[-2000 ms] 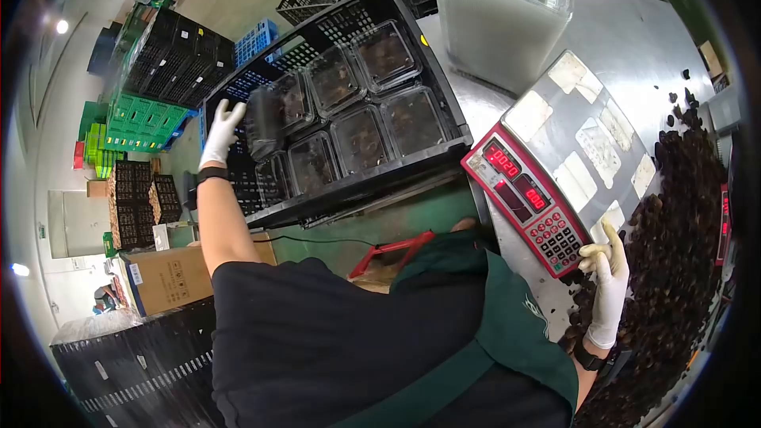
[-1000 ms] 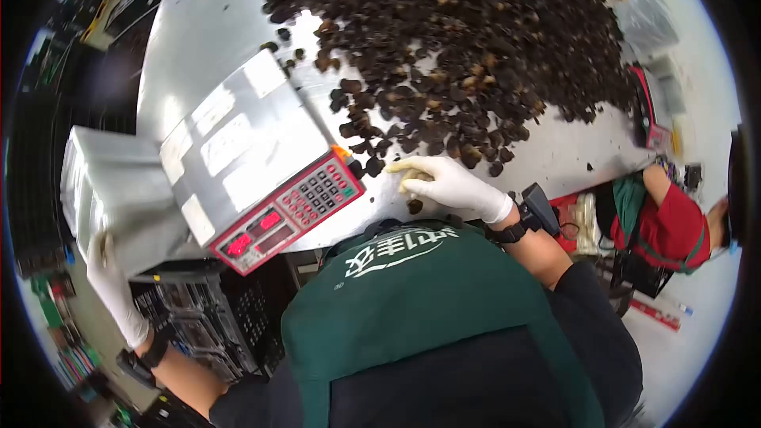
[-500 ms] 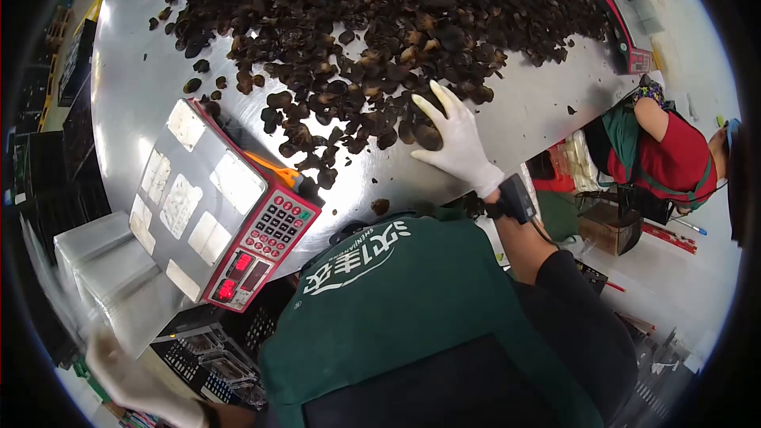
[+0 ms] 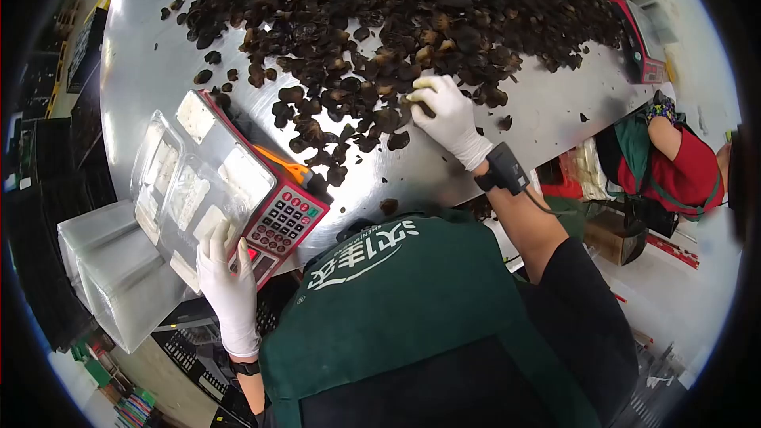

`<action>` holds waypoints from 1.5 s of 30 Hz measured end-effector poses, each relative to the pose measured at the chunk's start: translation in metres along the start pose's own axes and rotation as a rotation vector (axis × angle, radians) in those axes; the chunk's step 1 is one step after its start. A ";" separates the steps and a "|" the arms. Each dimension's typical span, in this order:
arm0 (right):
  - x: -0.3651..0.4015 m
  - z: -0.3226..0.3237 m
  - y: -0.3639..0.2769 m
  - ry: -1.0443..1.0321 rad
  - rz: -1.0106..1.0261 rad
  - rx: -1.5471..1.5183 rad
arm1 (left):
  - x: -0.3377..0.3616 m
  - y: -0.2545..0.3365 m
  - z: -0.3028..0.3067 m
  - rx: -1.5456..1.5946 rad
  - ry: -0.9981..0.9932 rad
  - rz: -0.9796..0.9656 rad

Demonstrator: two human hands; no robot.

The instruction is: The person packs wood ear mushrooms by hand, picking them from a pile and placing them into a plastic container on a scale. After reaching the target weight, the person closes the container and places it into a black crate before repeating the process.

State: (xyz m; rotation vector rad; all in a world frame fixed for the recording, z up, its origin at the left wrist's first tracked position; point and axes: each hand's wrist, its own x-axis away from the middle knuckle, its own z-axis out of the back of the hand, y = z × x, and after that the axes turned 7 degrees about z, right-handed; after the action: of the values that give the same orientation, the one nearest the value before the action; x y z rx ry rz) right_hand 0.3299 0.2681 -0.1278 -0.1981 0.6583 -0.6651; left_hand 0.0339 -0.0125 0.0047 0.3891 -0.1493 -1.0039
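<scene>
The white-gloved left hand [image 4: 227, 281] is at the near edge of a clear plastic container [image 4: 181, 181] that sits on the red-edged scale [image 4: 287, 220]; its thumb stands apart from its fingers, but I cannot tell whether they grip the plastic. The right hand [image 4: 446, 117], gloved likewise, bends its fingers inward at the near edge of a heap of dark pieces [image 4: 396, 20] on the metal table [image 4: 547, 107], and whether it pinches one I cannot tell, while a stack of clear containers [image 4: 119, 273] stands just beside the scale
</scene>
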 end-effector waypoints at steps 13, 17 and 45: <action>-0.071 -0.030 0.002 -0.361 -0.064 0.050 | 0.004 0.001 0.017 -0.106 0.128 -0.025; -0.103 -0.040 0.024 -0.328 -0.162 -0.041 | 0.009 -0.023 0.020 -0.024 0.217 0.041; -0.137 -0.038 -0.222 -0.172 0.512 -0.658 | -0.001 -0.019 -0.012 0.226 0.256 0.161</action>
State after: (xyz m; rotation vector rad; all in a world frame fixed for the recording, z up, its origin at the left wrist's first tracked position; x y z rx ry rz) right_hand 0.1115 0.1830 -0.0062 -0.6624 0.7081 0.0793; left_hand 0.0224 -0.0177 -0.0137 0.6976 -0.0613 -0.7725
